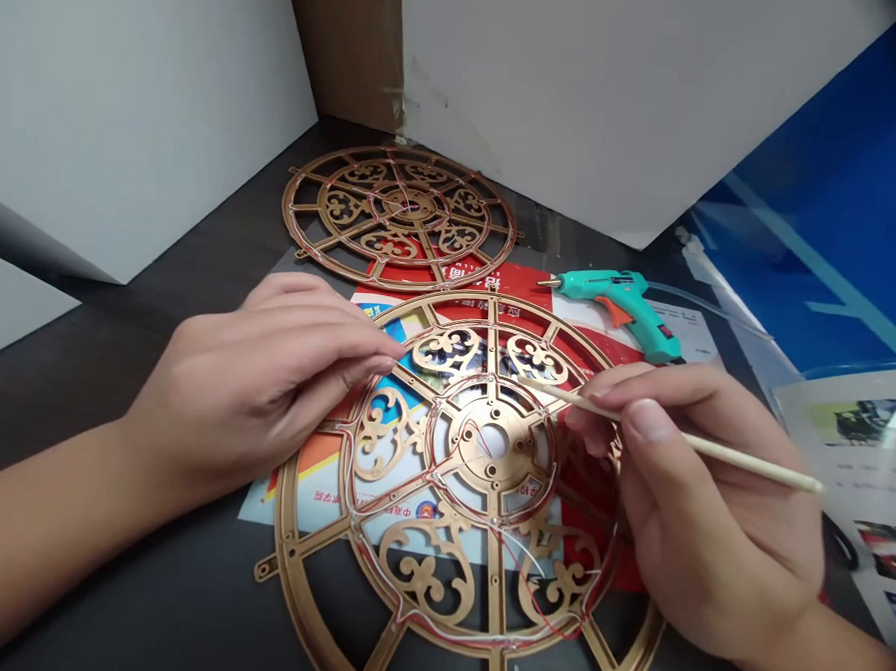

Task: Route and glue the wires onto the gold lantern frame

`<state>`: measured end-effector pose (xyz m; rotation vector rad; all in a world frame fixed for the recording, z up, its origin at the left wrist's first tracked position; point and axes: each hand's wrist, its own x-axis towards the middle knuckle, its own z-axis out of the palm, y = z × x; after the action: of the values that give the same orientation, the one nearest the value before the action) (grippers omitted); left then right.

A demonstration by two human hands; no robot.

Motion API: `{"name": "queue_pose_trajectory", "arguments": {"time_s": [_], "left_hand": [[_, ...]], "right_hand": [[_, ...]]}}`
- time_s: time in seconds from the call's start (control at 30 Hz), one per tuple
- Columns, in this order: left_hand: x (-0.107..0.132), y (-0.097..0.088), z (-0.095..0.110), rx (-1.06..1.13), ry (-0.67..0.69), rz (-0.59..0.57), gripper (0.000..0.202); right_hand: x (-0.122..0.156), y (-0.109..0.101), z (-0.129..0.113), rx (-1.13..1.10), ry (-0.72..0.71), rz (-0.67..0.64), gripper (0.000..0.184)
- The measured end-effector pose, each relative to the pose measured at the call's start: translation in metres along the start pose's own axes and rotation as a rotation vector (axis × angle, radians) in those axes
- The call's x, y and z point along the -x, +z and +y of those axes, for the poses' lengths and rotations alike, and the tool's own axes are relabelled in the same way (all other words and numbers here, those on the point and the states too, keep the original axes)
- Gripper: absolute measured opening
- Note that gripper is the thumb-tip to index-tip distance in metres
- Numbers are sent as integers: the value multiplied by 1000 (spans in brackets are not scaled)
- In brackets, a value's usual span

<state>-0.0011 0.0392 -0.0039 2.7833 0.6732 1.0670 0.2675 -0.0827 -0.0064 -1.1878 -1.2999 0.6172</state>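
Note:
A gold openwork round frame (473, 567) with scroll patterns and a thin wire run along its ribs lies in front of me on printed paper. My left hand (265, 386) rests on its upper left part, fingers pressed together at the tips on a rib. My right hand (701, 509) pinches a thin wooden stick (742, 463) like a pen, its tip near the frame's centre hub (491, 443).
A second gold frame (398, 215) lies farther back near white walls and a cardboard corner. A teal hot glue gun (622, 303) sits on the paper at the back right. A clear plastic sheet over printed pages (863, 437) is at the right, on a dark table (179, 602).

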Motion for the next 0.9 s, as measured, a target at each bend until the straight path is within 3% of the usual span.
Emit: {"name": "queue_pose_trajectory", "arguments": {"time_s": [0.13, 0.27, 0.4, 0.53, 0.73, 0.9], "left_hand": [[0, 3, -4, 15, -30, 21, 15], [1, 5, -8, -82, -142, 65, 16], [1, 7, -10, -134, -203, 99, 22], [2, 9, -12, -170, -213, 100, 22], [1, 11, -16, -186, -219, 113, 16], [1, 11, -17, -208, -270, 100, 15]], "right_hand": [[-16, -13, -1, 232, -182, 35, 13], [-31, -31, -12, 617, -321, -170, 11], [-25, -44, -14, 897, -489, -323, 13], [-7, -52, -7, 1026, -382, -368, 22], [-2, -77, 7, 1103, -149, -194, 37], [-2, -90, 13, 1169, -10, -219, 39]]}}
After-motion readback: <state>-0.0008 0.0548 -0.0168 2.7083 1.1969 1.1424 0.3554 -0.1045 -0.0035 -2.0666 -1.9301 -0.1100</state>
